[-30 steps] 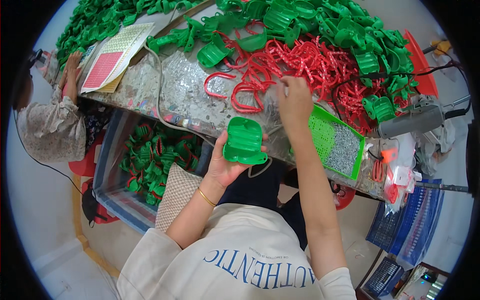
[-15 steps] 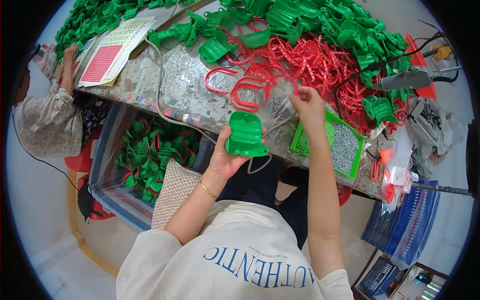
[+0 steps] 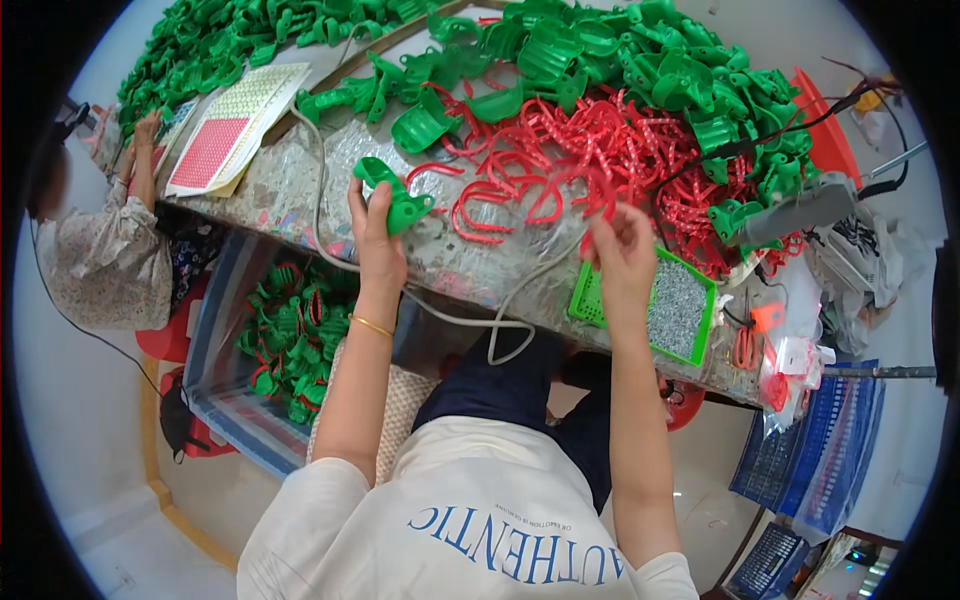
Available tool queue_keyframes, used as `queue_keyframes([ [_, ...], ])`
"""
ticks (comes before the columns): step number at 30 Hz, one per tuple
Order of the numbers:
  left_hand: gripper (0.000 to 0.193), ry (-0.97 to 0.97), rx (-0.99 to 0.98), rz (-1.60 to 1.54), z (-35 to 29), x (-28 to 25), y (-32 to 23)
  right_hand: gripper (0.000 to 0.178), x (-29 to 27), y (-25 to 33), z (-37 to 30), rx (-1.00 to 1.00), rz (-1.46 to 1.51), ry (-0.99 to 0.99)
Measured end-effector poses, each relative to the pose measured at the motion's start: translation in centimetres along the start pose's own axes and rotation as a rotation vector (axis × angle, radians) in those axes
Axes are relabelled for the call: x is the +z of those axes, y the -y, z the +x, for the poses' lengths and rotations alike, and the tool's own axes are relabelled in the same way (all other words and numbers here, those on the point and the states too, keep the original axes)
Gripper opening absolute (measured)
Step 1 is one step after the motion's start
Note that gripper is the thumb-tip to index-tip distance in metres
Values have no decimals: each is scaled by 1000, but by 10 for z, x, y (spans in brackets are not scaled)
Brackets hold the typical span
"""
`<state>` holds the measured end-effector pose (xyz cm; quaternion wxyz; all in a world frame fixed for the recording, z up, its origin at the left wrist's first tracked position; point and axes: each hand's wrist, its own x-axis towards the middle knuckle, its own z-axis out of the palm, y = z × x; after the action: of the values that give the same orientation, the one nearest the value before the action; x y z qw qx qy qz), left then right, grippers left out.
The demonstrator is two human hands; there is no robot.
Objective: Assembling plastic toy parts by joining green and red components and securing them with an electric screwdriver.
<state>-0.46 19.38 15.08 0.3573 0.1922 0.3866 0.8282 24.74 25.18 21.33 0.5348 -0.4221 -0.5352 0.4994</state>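
Note:
My left hand (image 3: 380, 245) is closed around a green ribbed plastic shell (image 3: 403, 208), held tilted above the table's front part. Between the fingers of my right hand (image 3: 627, 245) is a red curved plastic strip (image 3: 588, 246), partly hidden by the fingers. Loose red toothed strips (image 3: 480, 215) lie on the table between my hands. Beyond them rises a heap of the same red strips (image 3: 570, 130). Just under my right hand sits a bright green tray (image 3: 588, 300) of small silvery metal parts (image 3: 677, 312).
Green shells (image 3: 690, 70) are heaped along the table's far side. A striped bin (image 3: 225, 385) at lower left holds red-and-green pieces (image 3: 300, 340). Printed sheets (image 3: 225, 130) and a grey cable (image 3: 320, 200) lie on the table. Another person (image 3: 100, 250) sits at left.
My left hand has moved left and forward, turning the green shell onto its edge. My right hand has come slightly nearer, drawing the red strip away from the heap.

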Motion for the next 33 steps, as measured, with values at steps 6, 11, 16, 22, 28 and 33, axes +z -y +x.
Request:
queue_keyframes([
  [6,67,13,-63,240,10,24,15,18,-55,17,-66,144,-75,97],
  [11,66,38,-108,165,-10,46,32,19,-89,23,-86,289,-78,90],
  [16,56,22,-67,194,-28,60,20,19,-88,39,-94,216,13,74],
  [22,56,278,-511,-287,-93,82,-8,14,-107,59,-96,205,-47,42],
  [28,68,437,-988,-378,-174,136,15,13,-116,76,-86,151,-202,-49],
  [33,66,526,-1205,-527,-192,161,39,15,-133,99,-88,178,-312,-43],
])
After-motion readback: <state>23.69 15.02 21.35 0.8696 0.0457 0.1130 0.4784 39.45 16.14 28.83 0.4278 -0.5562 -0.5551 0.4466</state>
